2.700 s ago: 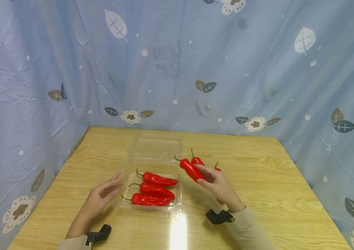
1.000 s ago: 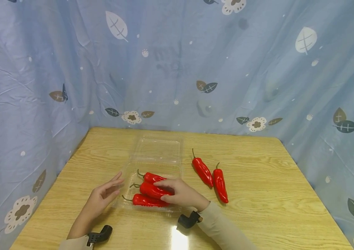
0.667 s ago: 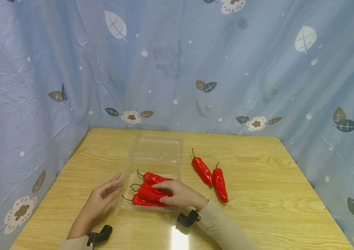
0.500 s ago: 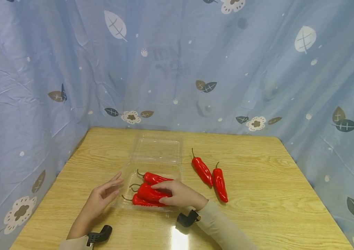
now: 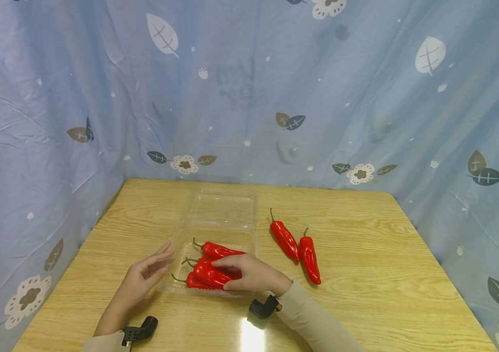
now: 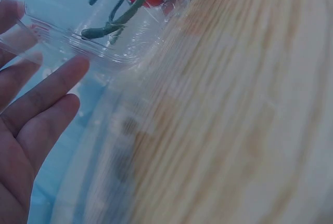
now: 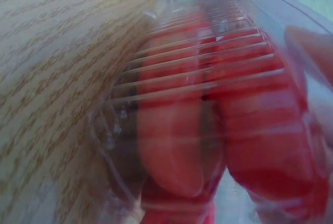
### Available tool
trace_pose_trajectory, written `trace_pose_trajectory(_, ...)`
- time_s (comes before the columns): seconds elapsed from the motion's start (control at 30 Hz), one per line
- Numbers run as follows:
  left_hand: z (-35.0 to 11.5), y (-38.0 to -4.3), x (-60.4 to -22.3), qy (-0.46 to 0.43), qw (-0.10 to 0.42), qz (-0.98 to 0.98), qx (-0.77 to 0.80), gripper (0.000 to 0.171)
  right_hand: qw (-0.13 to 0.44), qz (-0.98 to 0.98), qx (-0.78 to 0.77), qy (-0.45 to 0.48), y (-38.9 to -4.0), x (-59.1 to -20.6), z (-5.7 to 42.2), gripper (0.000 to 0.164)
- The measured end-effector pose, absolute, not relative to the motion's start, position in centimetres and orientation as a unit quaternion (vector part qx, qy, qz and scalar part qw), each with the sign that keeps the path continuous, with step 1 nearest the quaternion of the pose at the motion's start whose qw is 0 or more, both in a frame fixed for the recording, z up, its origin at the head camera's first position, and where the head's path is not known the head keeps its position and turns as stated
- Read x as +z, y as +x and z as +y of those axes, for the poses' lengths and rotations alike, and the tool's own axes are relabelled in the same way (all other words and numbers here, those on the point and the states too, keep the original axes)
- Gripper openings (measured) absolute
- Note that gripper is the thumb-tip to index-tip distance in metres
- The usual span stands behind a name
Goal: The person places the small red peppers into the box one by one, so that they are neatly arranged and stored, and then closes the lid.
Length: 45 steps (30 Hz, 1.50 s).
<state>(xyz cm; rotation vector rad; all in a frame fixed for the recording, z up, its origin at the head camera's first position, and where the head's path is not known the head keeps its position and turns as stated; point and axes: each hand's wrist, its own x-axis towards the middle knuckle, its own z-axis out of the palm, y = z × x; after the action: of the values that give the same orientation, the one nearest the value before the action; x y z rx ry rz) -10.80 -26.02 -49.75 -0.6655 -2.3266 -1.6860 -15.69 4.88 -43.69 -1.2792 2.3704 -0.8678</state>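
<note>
Currently, curtain (image 5: 249, 73): blue fabric with a leaf-and-flower print, hung behind at twelve o'clock and along both sides.
Table (image 5: 355, 215): pale wood grain; a bright reflection (image 5: 252, 337) lies between five and six o'clock.
Container (image 5: 232, 236): clear plastic, unfolded on the table, lid (image 5: 222, 210) at twelve o'clock. Its base holds four red peppers and is the centre for all directions given, head view.
Right sleeve (image 5: 313, 318): beige, between four and five o'clock.
Right hand (image 5: 249, 271): between three and four o'clock, over the base's edge. Fingers and thumb curl in, pinching the uppermost pepper (image 5: 209, 275).
Left hand (image 5: 144, 275): near nine o'clock, beside the container's edge. Fingers loosely extended, gaps visible between some; contact with the plastic cannot be told.
Peppers in base: uppermost one lies across its neighbours; back pepper (image 5: 218, 250) near twelve o'clock, front pepper (image 5: 196, 280) near seven o'clock, another (image 5: 206, 259) mostly hidden.
Loose peppers: one (image 5: 284, 241) between two and three o'clock, one (image 5: 309, 259) at three o'clock, close together on the table.
Wrist cameras: black, one on the left wrist (image 5: 141, 329), one on the right (image 5: 264, 308).
Stems (image 5: 272, 215): green; loose pair's point roughly to twelve o'clock, those in the base roughly to ten.
</note>
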Motion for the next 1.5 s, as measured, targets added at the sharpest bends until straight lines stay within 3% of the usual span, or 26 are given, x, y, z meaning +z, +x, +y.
trace_pose_trajectory(0.33, -25.9, -10.8, -49.6, -0.224, 0.094, -0.788, -0.566, 0.034, 0.153, 0.823, -0.328, -0.438, -15.6, -43.7, 5.0, 0.047)
trace_pose_trajectory(0.73, -26.0, -10.8, -49.5, -0.229, 0.102, -0.784, -0.569, 0.035, 0.168, 0.775, -0.463, -0.397, -16.0, -44.1, 6.0, 0.049)
trace_pose_trajectory(1.5, -26.0, -10.6, -49.6, -0.223, 0.103, -0.789, -0.564, 0.034, 0.059, 0.769, -0.561, -0.3, -16.6, -44.4, 13.1, 0.048)
